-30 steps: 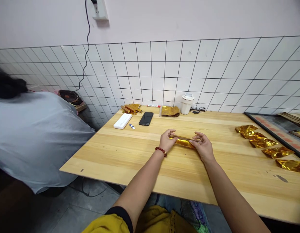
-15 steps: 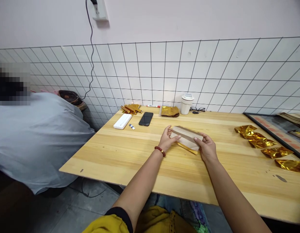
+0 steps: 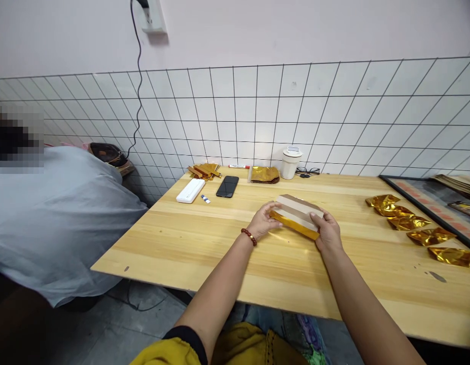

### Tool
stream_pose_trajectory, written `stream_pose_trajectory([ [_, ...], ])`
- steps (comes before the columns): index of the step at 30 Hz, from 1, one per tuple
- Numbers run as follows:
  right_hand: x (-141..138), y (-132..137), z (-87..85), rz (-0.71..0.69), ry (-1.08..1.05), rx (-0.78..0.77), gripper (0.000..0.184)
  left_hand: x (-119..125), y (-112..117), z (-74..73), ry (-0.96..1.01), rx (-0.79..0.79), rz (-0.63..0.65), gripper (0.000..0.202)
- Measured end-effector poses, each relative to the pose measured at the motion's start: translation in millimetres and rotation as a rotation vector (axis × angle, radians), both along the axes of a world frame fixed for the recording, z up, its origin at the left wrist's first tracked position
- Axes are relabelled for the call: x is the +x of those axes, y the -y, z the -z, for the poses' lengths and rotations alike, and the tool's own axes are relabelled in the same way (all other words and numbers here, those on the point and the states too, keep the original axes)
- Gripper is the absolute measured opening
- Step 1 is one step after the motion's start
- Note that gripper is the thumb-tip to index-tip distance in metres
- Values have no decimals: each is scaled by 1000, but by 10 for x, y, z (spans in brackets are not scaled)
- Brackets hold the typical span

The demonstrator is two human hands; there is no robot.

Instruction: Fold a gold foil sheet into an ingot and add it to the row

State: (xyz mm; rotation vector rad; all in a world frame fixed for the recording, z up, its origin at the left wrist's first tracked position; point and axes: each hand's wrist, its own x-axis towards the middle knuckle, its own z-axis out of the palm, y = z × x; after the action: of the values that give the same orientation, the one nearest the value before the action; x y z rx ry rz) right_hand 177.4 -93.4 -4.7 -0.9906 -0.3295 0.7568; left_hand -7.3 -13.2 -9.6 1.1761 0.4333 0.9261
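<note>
The left hand (image 3: 262, 222) and right hand (image 3: 328, 232) each pinch one short end of a folded gold paper (image 3: 295, 215), thumbs on top. It lies between them over the middle of the desk (image 3: 204, 238). Its long axis runs hand to hand, with the left end slightly farther from the near edge, and neither hand is nearer. Its tilted upper face is pale with a brown stripe, and the near edge is shiny gold. Folded gold pieces (image 3: 409, 222) line up toward the right edge, and a phone (image 3: 227, 186) lies near the far edge.

Small craft workshop: plywood worktable (image 3: 204, 248), tiled wall (image 3: 333, 116), folded gold foil pieces (image 3: 409, 223) in row.
</note>
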Motion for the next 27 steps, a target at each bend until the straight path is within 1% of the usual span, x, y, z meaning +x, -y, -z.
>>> stream_pose_trajectory([
  [2,2,13,-19,-70,-20,-18,47,27,-20,36,-30,26,-78,47],
  [3,1,17,-25,-111,-20,-30,46,38,-31,52,-50,32,-122,38],
  [6,-9,26,-24,-205,16,-62,46,54,-55,72,-82,22,-193,29],
  [9,-28,28,-3,-254,77,-98,50,42,-42,38,-44,8,-187,31],
  [10,-35,28,4,-259,102,-110,51,35,-30,18,-26,2,-176,37],
  [13,-50,27,23,-247,166,-114,52,24,4,-36,23,-21,-171,64],
  [14,-52,26,29,-246,180,-106,53,25,8,-45,31,-30,-182,71],
  [15,-52,25,34,-248,190,-98,53,30,9,-47,33,-43,-200,73],
  [17,-51,24,48,-260,209,-86,54,45,-2,-35,15,-78,-227,66],
  [19,-51,25,64,-278,235,-77,55,62,-19,-10,-14,-102,-234,52],
  [21,-59,27,79,-297,285,-71,56,73,-31,11,-34,-102,-231,42],
  [24,-85,27,93,-312,395,-79,56,71,-29,14,-35,-99,-255,39],
  [27,-114,20,100,-294,481,-102,56,58,-13,-6,1,-181,-241,41],
])
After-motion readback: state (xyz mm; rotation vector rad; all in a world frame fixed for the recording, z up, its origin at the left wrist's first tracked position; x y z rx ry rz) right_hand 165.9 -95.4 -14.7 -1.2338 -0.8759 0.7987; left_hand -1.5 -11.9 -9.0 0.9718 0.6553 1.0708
